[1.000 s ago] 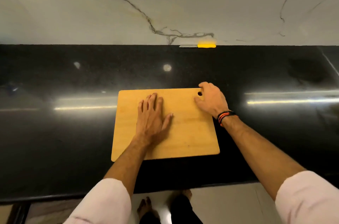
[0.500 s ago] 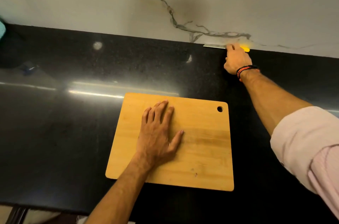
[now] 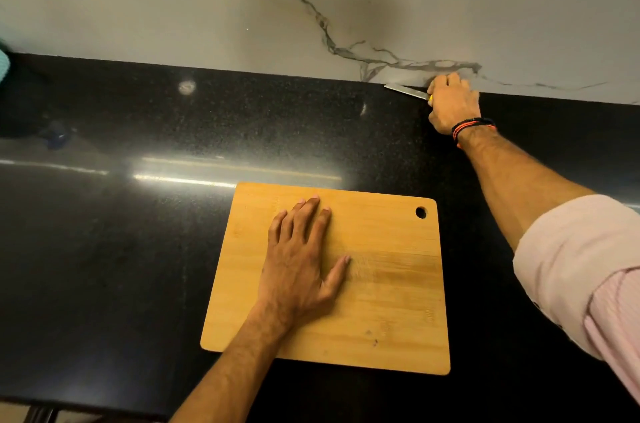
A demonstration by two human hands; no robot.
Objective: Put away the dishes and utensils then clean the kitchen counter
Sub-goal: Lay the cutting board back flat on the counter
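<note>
The steel-bladed, yellow-handled knife point(image 3: 408, 91) is gripped by the right hand point(image 3: 452, 103) at the marble wall. Its blade is pointed left along the wall. The rectangular wooden cutting board point(image 3: 391, 284) is pressed by the spread left hand point(image 3: 299, 266).

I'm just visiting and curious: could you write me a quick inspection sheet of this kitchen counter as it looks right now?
Surface: glossy black speckled counter, with light reflections.
Job's things: wooden cutting board lying flat, hanging hole at its far right corner; knife at the foot of the wall, blade pointing left.
Clutter: a pale teal object at the far left edge, cut off by the frame.
Grips: left hand flat on the board; right hand curled around the knife's yellow handle.
Cables: nothing seen.
Surroundings: white marble-look wall with grey veins.
</note>
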